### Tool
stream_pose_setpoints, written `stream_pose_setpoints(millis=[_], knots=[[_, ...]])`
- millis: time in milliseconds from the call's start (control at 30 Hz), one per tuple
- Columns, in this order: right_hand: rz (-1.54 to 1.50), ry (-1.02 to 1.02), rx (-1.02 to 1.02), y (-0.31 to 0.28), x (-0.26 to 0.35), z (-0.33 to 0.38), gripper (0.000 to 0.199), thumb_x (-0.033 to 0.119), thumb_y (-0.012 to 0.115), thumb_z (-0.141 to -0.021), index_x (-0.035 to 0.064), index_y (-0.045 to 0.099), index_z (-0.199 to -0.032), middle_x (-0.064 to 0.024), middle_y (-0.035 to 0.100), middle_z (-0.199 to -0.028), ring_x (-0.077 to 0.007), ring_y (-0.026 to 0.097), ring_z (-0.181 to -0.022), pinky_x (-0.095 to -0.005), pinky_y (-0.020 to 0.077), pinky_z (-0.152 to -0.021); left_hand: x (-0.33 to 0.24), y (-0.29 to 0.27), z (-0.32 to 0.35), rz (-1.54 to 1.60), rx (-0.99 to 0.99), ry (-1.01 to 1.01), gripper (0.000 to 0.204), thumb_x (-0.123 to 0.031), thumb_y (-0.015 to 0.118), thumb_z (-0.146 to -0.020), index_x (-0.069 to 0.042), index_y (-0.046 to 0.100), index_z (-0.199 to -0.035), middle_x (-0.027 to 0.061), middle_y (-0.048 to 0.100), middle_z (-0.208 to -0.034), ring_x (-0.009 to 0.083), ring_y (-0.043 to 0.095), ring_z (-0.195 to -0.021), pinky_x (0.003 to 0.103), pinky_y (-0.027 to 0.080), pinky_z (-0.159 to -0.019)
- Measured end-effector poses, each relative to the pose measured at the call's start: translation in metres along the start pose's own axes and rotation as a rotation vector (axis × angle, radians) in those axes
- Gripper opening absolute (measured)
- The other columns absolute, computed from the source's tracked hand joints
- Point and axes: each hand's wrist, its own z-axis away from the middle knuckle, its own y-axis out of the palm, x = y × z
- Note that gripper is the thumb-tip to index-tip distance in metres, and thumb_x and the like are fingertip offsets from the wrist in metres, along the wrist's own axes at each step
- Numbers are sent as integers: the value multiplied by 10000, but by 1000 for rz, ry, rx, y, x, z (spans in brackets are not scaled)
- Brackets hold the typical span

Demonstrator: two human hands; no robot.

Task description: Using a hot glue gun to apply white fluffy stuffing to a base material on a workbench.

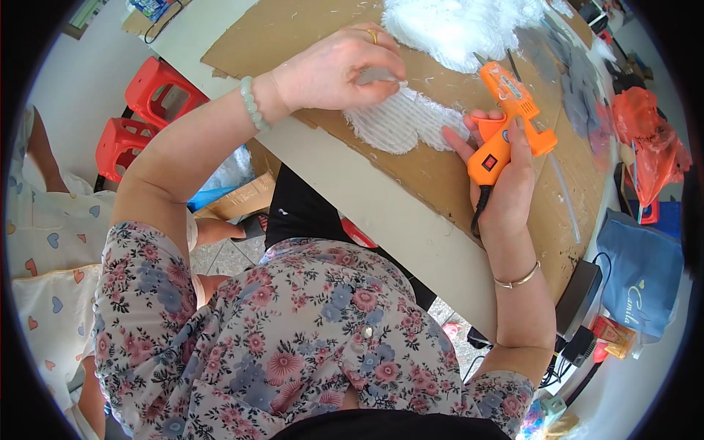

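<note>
Head view: right hand [506,183] wraps the orange hot glue gun [506,125], fingers curled tight around the grip, nozzle aimed far-left, just beside the white ribbed fabric piece [400,125]. Left hand [334,70] presses that piece down, fingertips pinched together on a small grey scrap [375,75] at its far edge.

Risks, my read: fingertips sit near the nozzle, so a burn is likely; glue could string onto the cardboard sheet [440,176]; the cord may snag at the bench [381,205] edge.

Fabric piece: white, ribbed, lobed outline, frayed edges, lying flat mid-cardboard. White fluffy pile [455,26] beyond it.
</note>
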Motion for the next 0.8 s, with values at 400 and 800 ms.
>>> stream_pose_setpoints(millis=[400,800], knots=[[16,-3,9,4,1,1,283,266,393,-969,11,489,-1047,-122,562,-973,-224,568,-955,-492,493,-894,-25,8,3,-251,72,72,350,-232,734,-684,-44,659,-970,61,599,-958,260,496,-1067,418,368,-941],[31,-16,29,6,1,3,298,247,356,-979,5,474,-1105,-114,560,-989,-214,568,-958,-482,508,-878,-27,21,-10,-187,1,-160,493,-341,749,-674,-61,637,-1064,80,597,-1026,277,495,-1067,417,368,-929]])
